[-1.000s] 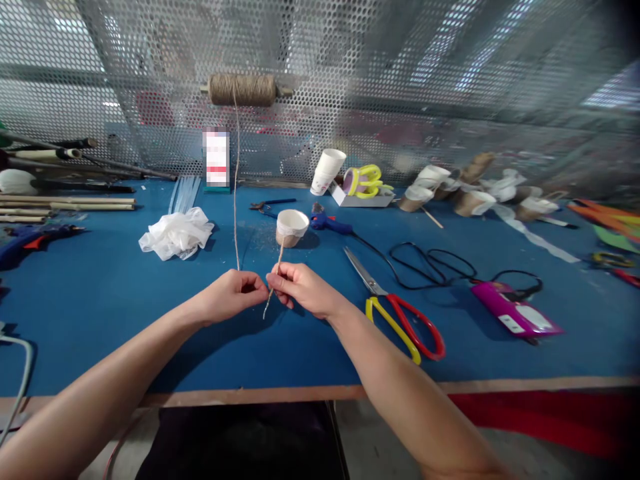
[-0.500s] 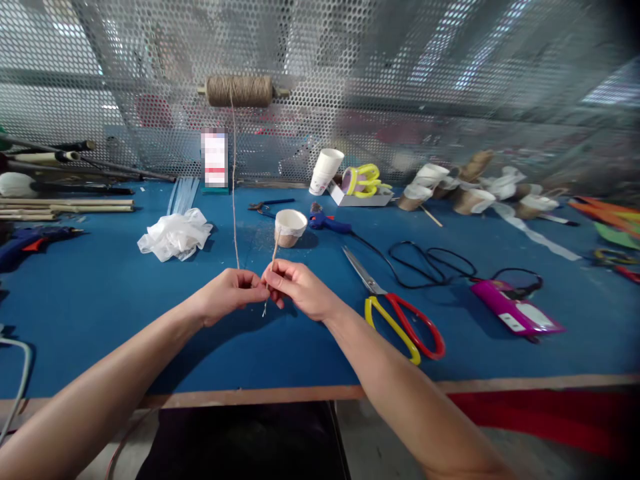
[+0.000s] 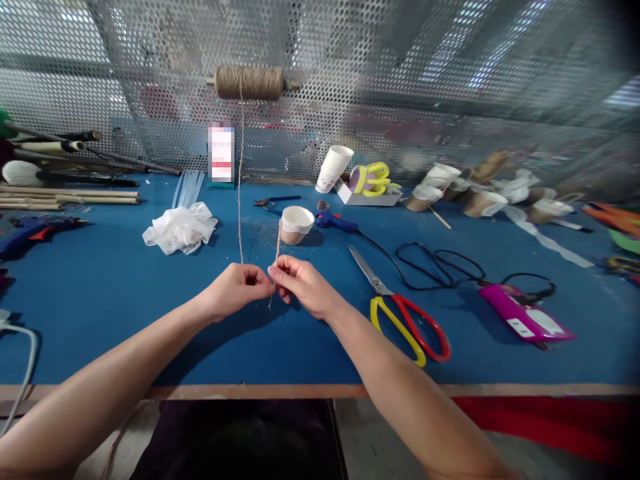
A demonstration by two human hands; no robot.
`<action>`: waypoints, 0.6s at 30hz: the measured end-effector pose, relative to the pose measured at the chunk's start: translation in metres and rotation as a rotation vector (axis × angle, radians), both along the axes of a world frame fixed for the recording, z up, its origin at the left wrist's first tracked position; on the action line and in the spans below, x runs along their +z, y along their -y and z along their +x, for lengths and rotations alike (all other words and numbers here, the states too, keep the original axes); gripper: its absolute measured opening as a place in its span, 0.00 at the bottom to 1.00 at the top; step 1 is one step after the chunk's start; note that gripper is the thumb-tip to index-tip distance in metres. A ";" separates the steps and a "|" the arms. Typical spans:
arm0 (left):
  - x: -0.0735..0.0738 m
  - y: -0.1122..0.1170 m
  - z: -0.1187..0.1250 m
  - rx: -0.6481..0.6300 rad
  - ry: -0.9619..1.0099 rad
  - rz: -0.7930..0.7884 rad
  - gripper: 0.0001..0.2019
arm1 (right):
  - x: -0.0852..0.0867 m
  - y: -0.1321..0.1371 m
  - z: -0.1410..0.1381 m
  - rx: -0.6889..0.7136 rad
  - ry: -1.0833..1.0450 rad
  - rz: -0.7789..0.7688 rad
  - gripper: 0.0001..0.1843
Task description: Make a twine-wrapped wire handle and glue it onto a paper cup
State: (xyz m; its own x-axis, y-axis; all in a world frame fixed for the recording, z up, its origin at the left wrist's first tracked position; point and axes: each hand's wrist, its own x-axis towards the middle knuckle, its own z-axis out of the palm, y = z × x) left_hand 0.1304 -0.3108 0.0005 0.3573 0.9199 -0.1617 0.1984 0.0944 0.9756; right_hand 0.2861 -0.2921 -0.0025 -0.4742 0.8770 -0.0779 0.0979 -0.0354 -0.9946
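Note:
Brown twine (image 3: 241,193) hangs from a spool (image 3: 249,83) on the mesh wall and runs down to my left hand (image 3: 243,288), whose fingers are pinched on it. Beside it, almost touching, my right hand (image 3: 300,283) is closed on the twine too, between thumb and fingers. A short piece stands up above the right hand, and a frayed end hangs below the fingertips. Just behind my hands sits a small paper cup (image 3: 297,227) with a white rim and brown lower part. Whether the twine touches that cup I cannot tell.
Large scissors (image 3: 395,303) with yellow and red handles lie right of my hands. Near the cup are a blue glue gun (image 3: 336,221) and pliers (image 3: 275,201). A purple power strip (image 3: 525,313) and black cable lie right. White crumpled plastic (image 3: 181,228) is at left.
The view has shifted slightly, so the scene sits a little further right. My hands keep hold of the twine close together, with barely any movement.

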 end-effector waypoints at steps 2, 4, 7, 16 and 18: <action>0.001 0.000 -0.001 -0.032 0.030 -0.019 0.13 | 0.000 -0.001 0.001 0.067 -0.086 -0.060 0.17; 0.001 0.000 -0.003 -0.050 0.031 -0.036 0.13 | 0.000 -0.002 0.003 0.082 -0.106 -0.087 0.18; 0.001 -0.001 -0.005 -0.053 -0.013 -0.035 0.13 | 0.000 -0.002 0.004 0.031 -0.057 -0.061 0.19; 0.002 0.001 -0.004 -0.043 -0.036 -0.045 0.12 | -0.002 -0.002 0.003 -0.025 0.081 0.040 0.20; 0.001 0.001 -0.003 -0.034 -0.029 -0.056 0.12 | -0.002 -0.001 0.002 -0.036 0.113 0.062 0.20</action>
State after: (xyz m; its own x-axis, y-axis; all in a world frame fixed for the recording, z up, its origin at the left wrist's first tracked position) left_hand 0.1278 -0.3115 0.0014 0.3829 0.8962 -0.2239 0.2310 0.1418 0.9626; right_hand 0.2884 -0.2907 -0.0044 -0.4340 0.8979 -0.0736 0.2088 0.0208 -0.9777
